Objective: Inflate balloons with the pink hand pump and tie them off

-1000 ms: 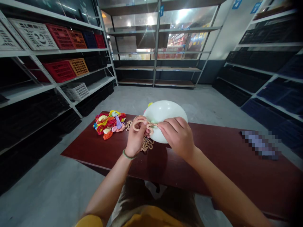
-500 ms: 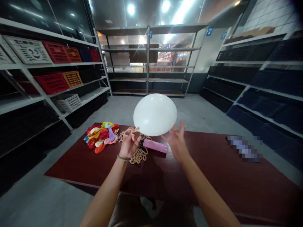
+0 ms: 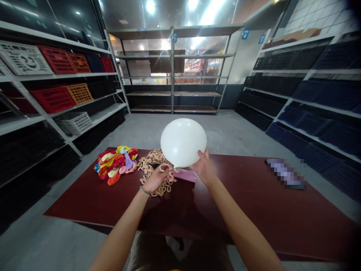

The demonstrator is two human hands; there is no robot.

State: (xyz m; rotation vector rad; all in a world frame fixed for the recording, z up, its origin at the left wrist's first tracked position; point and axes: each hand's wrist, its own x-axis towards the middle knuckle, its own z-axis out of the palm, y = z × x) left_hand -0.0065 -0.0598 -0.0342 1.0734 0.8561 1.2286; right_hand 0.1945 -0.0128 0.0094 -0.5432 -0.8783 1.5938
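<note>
An inflated white balloon is held above the dark red table, its neck end low and towards me. My left hand, with a green band at the wrist, is closed in a pinch at the balloon's neck. My right hand curls round the lower right side of the balloon, thumb on its near face. Beneath them lies a pink cylinder like a hand pump, partly hidden by the left fingers. A heap of curly tan strands lies behind and under my left hand.
Several deflated coloured balloons are piled at the table's left. A blurred-out flat object lies at the right. Shelves with crates stand left, dark bins right, and a metal rack stands across the floor.
My right hand has moved from open fingers beside the balloon to a hold on its lower right side. The balloon has tipped more upright and come slightly lower.
</note>
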